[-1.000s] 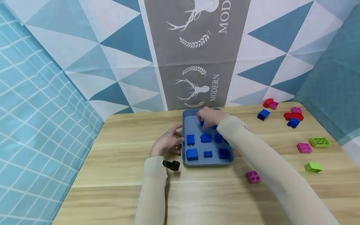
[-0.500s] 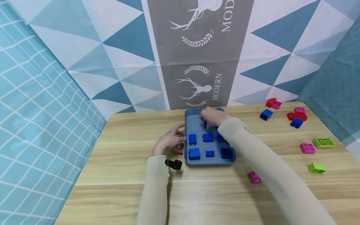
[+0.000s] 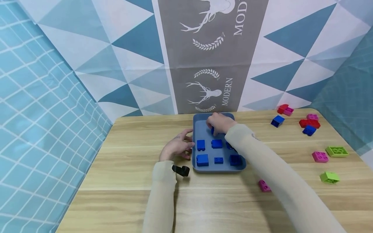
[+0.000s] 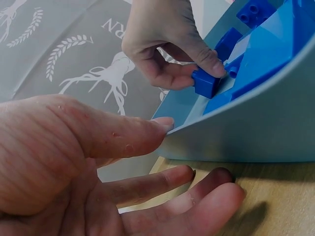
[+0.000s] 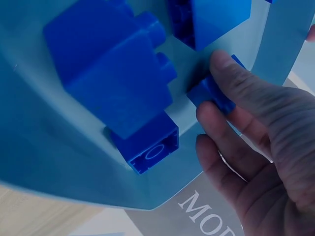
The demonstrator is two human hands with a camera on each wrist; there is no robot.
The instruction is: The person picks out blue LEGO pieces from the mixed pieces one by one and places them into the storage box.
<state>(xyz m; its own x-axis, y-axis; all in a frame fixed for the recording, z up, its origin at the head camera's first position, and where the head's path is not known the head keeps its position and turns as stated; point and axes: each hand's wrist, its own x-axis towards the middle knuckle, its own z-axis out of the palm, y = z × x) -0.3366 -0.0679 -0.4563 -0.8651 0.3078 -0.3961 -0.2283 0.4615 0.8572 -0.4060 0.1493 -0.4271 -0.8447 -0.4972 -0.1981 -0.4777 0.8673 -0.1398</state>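
Note:
A blue-grey tray (image 3: 219, 170) holds several blue toy building bricks in loose rows. Over its far part, my right hand (image 3: 220, 123) pinches a small blue brick (image 5: 211, 93) between thumb and fingers, low near the tray floor. Beside the left wall is my left hand (image 3: 178, 145), its thumb (image 4: 142, 135) touching the rim while the other fingers spread loosely outside. Close to the pinched brick lie a large blue brick (image 5: 108, 69) and a smaller one (image 5: 147, 145) with its hollow underside showing. My right sleeve covers part of the tray's right side in the head view.
Right of the tray lie loose bricks: a blue one (image 3: 277, 121), a red one (image 3: 309, 123), pink ones such as the pink brick (image 3: 320, 157), and two green ones, including a green brick (image 3: 330, 177). A patterned cloth wall (image 3: 201, 58) stands behind the wooden table (image 3: 122, 181).
The head view has shifted slightly, so the scene sits a little further right. Both hands stay in nearly the same places at the tray, the right one still pinching the small blue brick.

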